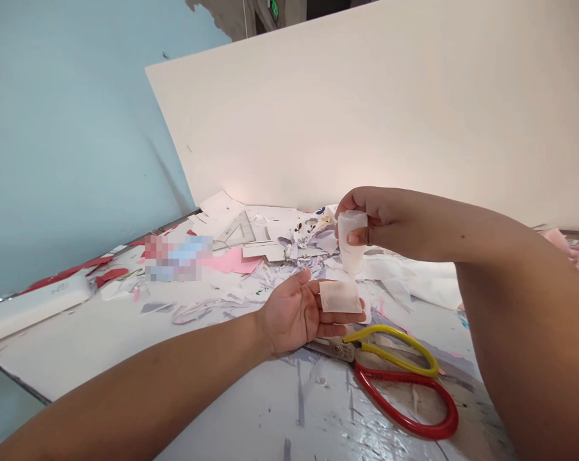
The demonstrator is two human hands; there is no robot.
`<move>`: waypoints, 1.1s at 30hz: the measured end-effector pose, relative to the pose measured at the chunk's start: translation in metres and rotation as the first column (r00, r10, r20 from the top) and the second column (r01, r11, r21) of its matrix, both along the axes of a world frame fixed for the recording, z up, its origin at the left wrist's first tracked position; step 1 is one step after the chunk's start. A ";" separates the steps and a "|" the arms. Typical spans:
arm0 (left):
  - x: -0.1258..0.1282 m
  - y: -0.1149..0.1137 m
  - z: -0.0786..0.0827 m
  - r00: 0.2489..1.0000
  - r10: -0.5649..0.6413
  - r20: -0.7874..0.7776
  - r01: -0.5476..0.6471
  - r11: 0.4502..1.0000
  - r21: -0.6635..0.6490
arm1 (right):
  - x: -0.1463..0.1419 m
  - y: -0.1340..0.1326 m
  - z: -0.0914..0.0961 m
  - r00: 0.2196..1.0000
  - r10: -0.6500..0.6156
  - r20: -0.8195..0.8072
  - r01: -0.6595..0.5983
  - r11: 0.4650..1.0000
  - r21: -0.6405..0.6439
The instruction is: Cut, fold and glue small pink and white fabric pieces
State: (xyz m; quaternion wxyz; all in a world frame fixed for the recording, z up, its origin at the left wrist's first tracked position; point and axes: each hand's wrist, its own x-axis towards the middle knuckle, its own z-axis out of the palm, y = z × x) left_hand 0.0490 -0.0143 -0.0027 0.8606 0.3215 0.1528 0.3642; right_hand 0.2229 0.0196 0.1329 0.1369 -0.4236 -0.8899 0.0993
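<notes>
One bottle (348, 253), narrow end down by a pale piece (340, 297)

Thumb and fingers of the right hand (378, 216) grip the bottle; whether its tip touches the piece, I cannot tell. The left hand (292, 315) lies palm up, unclenched, the piece resting flat across its fingers. Too hard a squeeze could send any contents over the skin; tilting those fingers could slide the piece off. Scissors (338, 349) sit just beside the left hand on the worktop (251, 403), where a dropped wrist might knock them. Pink paper (244, 261) lies farther back.
</notes>
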 end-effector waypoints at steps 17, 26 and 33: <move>0.001 -0.001 0.001 0.997 0.052 -0.053 -0.053 0.998 -0.029 | 0.001 0.001 -0.003 0.984 -0.060 -0.171 0.072 0.995 0.068; 0.001 0.002 0.000 0.989 0.126 -0.073 -0.128 0.991 -0.032 | -0.006 -0.023 0.007 0.978 0.118 -0.172 -0.132 0.989 -0.070; 0.006 0.001 0.005 0.987 0.147 -0.070 -0.150 0.988 -0.034 | -0.012 -0.016 -0.001 0.985 0.139 -0.102 -0.146 0.987 -0.064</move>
